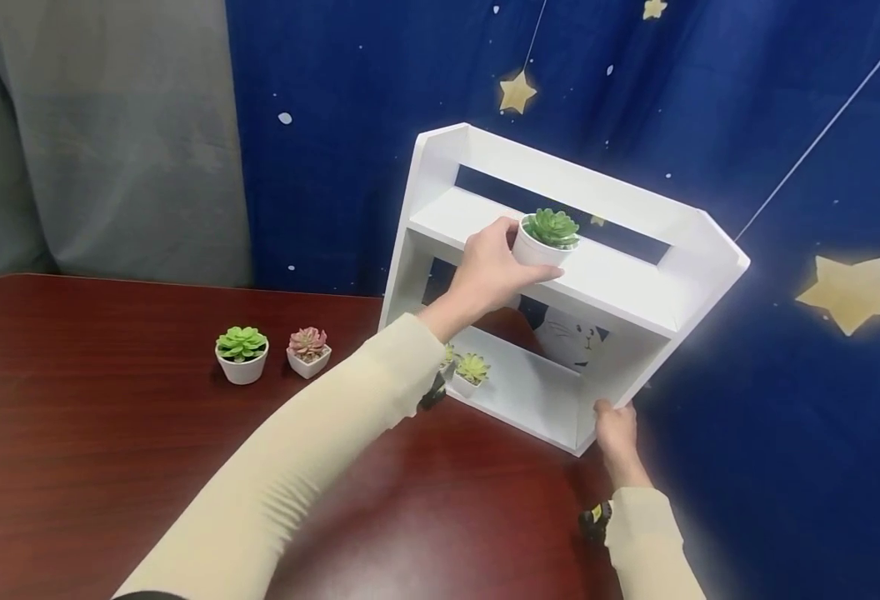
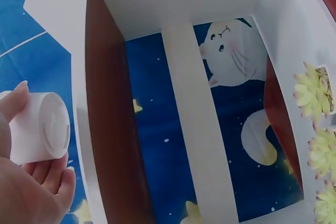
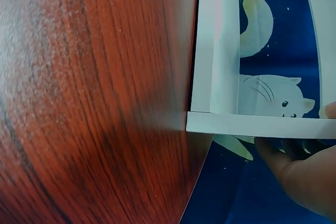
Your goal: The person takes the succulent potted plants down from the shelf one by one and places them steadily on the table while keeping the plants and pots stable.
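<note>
- Potted green succulent (image 1: 551, 237), one, is in the left hand (image 1: 488, 271), pinched at its white pot between thumb and fingers, which are spread just as wide as the pot.
- One white shelf unit (image 1: 623, 287), two tiers, stands right behind that grip; the held pot is in front of its upper board, and the left wrist view shows them apart.
- One right hand (image 1: 617, 433), lower and to the right of the left hand's grip, is curled round the unit's side panel near its bottom corner, with digits on both faces of the panel.
- Three yellow-green succulents (image 2: 324, 150) sit on the lower tier, below the left hand; only two show past the left sleeve (image 1: 327, 442) in the head view.
- Two more plants stand on the table (image 1: 110, 433), left of and lower than the left grip: one reddish succulent (image 1: 308, 354) in a small white pot, nearer, and one bright green succulent (image 1: 242, 354) in a round white pot, farther out.
- One blue curtain (image 1: 335, 125) hangs behind both hands; four yellow stars (image 1: 517, 92) and one printed cat (image 2: 231, 51) show on it in the head view.
- One grey drape (image 1: 140, 150) hangs far left of the grip.
</note>
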### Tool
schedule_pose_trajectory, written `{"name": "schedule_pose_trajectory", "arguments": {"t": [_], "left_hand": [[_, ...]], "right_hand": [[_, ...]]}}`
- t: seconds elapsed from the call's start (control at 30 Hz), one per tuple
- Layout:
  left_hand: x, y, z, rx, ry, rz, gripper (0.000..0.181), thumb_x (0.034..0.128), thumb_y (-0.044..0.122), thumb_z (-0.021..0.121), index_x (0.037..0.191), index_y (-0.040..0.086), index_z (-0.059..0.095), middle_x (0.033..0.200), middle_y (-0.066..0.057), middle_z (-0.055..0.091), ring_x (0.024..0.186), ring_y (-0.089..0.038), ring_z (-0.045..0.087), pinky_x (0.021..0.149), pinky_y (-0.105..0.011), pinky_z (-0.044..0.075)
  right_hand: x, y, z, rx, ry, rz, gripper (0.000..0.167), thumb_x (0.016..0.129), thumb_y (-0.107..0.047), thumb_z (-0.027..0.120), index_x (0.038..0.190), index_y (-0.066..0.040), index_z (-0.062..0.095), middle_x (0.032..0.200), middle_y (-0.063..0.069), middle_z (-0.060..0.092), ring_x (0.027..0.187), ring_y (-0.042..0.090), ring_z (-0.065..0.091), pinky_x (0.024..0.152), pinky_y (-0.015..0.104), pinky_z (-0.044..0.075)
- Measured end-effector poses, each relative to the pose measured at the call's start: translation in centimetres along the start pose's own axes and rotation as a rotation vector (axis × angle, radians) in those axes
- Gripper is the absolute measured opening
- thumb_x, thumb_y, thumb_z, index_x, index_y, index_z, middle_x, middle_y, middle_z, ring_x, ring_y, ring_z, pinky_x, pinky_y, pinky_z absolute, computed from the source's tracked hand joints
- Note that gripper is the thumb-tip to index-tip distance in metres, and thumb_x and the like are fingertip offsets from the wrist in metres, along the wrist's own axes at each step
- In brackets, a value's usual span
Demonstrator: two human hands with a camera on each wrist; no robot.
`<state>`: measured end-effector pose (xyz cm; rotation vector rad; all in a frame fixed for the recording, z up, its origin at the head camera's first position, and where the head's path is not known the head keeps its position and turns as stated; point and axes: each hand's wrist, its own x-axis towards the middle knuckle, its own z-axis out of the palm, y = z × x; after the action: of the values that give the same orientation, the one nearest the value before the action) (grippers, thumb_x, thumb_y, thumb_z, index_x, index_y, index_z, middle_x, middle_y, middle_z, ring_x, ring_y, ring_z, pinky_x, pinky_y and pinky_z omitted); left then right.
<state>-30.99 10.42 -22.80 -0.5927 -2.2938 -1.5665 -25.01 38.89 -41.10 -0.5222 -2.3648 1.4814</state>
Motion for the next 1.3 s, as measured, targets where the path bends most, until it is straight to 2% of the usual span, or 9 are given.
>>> {"name": "schedule_pose_trajectory", "arguments": {"t": [0.23, 0.33, 0.53, 0.73, 0.97, 1.17, 1.3], "left_hand": [[-1.8, -1.8, -1.9, -0.012, 0.068, 0.036, 0.063, 0.0721, 0.039, 0.090, 0.120, 0.010, 0.062, 0.113, -0.003, 0.072, 0.100, -0.015, 0.065, 0.084, -0.032, 0.056], [-2.6, -2.4, -2.3, -0.020, 0.079, 0.029, 0.063, 0.0713, 0.040, 0.091, 0.119, 0.011, 0.062, 0.112, -0.003, 0.072, 0.098, -0.015, 0.065, 0.082, -0.032, 0.056], [-4.1, -3.2, -3.1, -0.054, 0.081, 0.015, 0.066, 0.0697, 0.036, 0.092, 0.123, 0.013, 0.061, 0.118, -0.002, 0.071, 0.105, -0.016, 0.065, 0.087, -0.034, 0.057], [-5.2, -4.3, -3.7, -0.062, 0.076, 0.008, 0.070, 0.0685, 0.027, 0.094, 0.127, 0.013, 0.059, 0.125, -0.003, 0.069, 0.112, -0.019, 0.066, 0.096, -0.038, 0.058], [-5.8, -7.2, -4.1, -0.068, 0.079, -0.054, 0.075, 0.0697, 0.020, 0.093, 0.135, 0.011, 0.056, 0.131, -0.006, 0.066, 0.121, -0.021, 0.062, 0.102, -0.040, 0.055], [-6.7, -9.6, -4.4, -0.117, 0.040, -0.062, 0.075, 0.0718, 0.012, 0.091, 0.137, 0.008, 0.054, 0.135, -0.011, 0.065, 0.127, -0.025, 0.062, 0.105, -0.040, 0.054], [-7.2, -11.0, -4.5, -0.086, 0.057, -0.052, 0.074, 0.0712, 0.009, 0.090, 0.137, 0.007, 0.055, 0.135, -0.012, 0.065, 0.127, -0.026, 0.062, 0.105, -0.039, 0.054]], "right_hand": [[0.0, 0.0, -0.3, -0.024, 0.016, 0.019, 0.057, 0.099, -0.010, 0.038, 0.152, 0.009, 0.028, 0.146, 0.036, 0.043, 0.138, 0.050, 0.044, 0.117, 0.061, 0.036], [0.0, 0.0, -0.4, -0.017, 0.029, 0.020, 0.056, 0.099, -0.010, 0.039, 0.151, 0.009, 0.029, 0.146, 0.036, 0.044, 0.138, 0.050, 0.044, 0.117, 0.061, 0.035], [-0.1, -0.1, -0.2, -0.009, 0.010, 0.013, 0.057, 0.100, -0.010, 0.037, 0.152, 0.009, 0.027, 0.148, 0.036, 0.041, 0.140, 0.050, 0.041, 0.118, 0.061, 0.033], [0.0, 0.0, -0.3, -0.002, 0.012, 0.012, 0.057, 0.101, -0.010, 0.037, 0.153, 0.007, 0.026, 0.148, 0.036, 0.041, 0.140, 0.050, 0.041, 0.117, 0.062, 0.035], [-0.2, 0.0, -0.2, -0.024, 0.007, 0.020, 0.061, 0.100, -0.011, 0.037, 0.156, 0.006, 0.021, 0.151, 0.036, 0.038, 0.143, 0.051, 0.037, 0.119, 0.062, 0.031], [-0.2, 0.0, 0.0, -0.024, -0.002, 0.014, 0.060, 0.101, -0.010, 0.036, 0.156, 0.006, 0.021, 0.152, 0.036, 0.037, 0.144, 0.051, 0.036, 0.119, 0.063, 0.030], [-0.4, -0.2, 0.0, -0.032, -0.008, 0.008, 0.060, 0.101, -0.010, 0.036, 0.156, 0.006, 0.021, 0.152, 0.036, 0.037, 0.144, 0.051, 0.036, 0.119, 0.062, 0.030]]}}
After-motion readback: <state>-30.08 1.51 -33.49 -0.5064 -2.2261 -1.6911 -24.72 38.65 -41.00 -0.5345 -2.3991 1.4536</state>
